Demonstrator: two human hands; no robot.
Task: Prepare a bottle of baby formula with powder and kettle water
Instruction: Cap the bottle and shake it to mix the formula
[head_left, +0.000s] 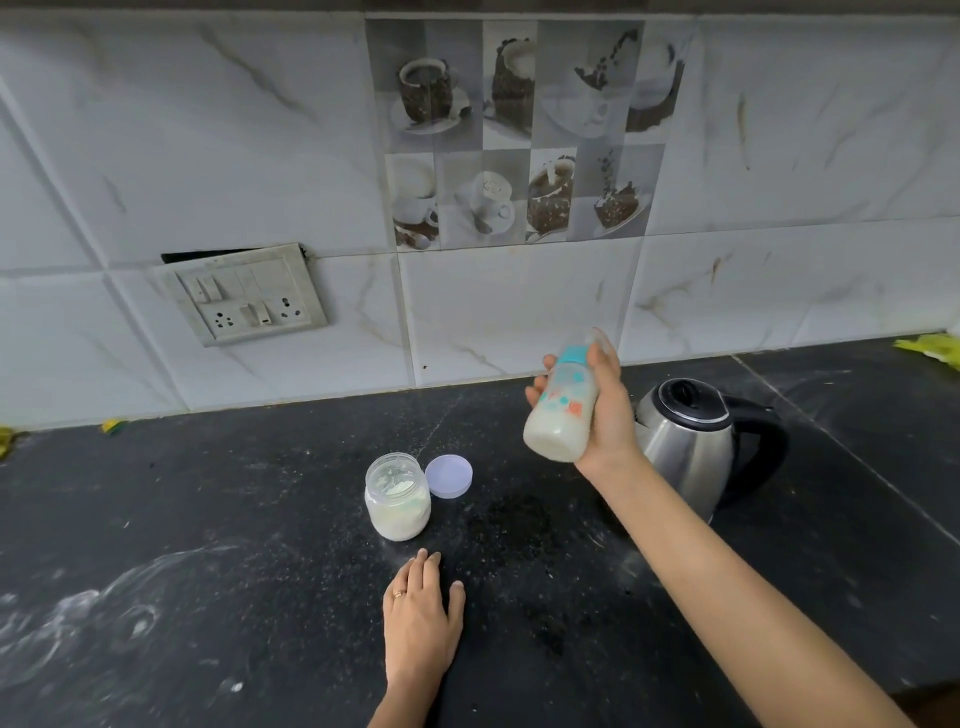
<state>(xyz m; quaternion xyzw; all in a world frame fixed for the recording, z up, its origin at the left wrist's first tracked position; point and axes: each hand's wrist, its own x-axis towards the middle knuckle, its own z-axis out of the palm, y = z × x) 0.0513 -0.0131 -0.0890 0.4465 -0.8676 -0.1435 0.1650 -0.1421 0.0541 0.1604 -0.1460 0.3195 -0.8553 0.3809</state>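
Note:
My right hand (605, 410) grips a baby bottle (560, 415) in the air above the counter, left of the kettle. The bottle has a teal collar and a clear cap, is tilted with its base toward me, and holds milky liquid. An open jar of white powder (397, 496) stands on the black counter (208, 519), its lilac lid (449, 476) lying flat just to its right. My left hand (422, 610) rests flat on the counter in front of the jar, fingers straight, holding nothing. A steel kettle (696, 447) with a black lid and handle stands at the right.
White powder is smeared across the counter's left part (93, 608). A switch and socket plate (249, 293) hangs on the tiled wall. Yellow-green scraps lie at the far right (932, 351) and the far left (111, 426) of the counter's back edge.

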